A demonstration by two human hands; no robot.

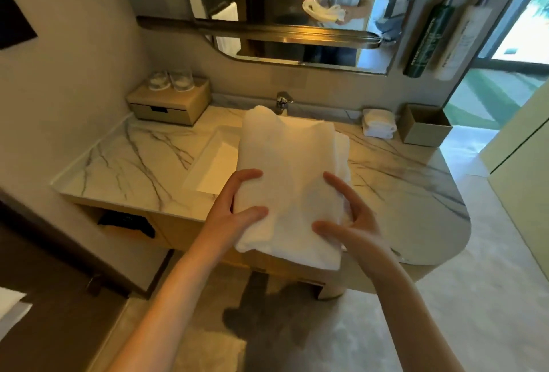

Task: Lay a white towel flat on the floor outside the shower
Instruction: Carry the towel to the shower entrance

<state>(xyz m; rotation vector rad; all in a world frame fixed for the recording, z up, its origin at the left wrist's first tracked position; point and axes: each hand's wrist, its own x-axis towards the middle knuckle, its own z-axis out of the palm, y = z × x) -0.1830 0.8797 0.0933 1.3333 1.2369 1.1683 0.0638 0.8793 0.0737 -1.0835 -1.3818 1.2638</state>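
Note:
A folded white towel (292, 175) is held in the air in front of me, above the marble vanity top (124, 164) and its sink. My left hand (234, 211) grips the towel's near left edge, thumb on top and fingers around the side. My right hand (347, 217) holds the near right edge, thumb and forefinger spread over the cloth. The towel's far end reaches toward the tap (283, 103). The grey floor (445, 327) lies below my arms.
A wooden drawer box with two glasses (169, 98) stands at the back left of the counter. Small folded white cloths (378, 126) and an open box (426, 128) sit at the back right. A mirror (297, 9) hangs above. Two bottles (445, 33) hang on the wall.

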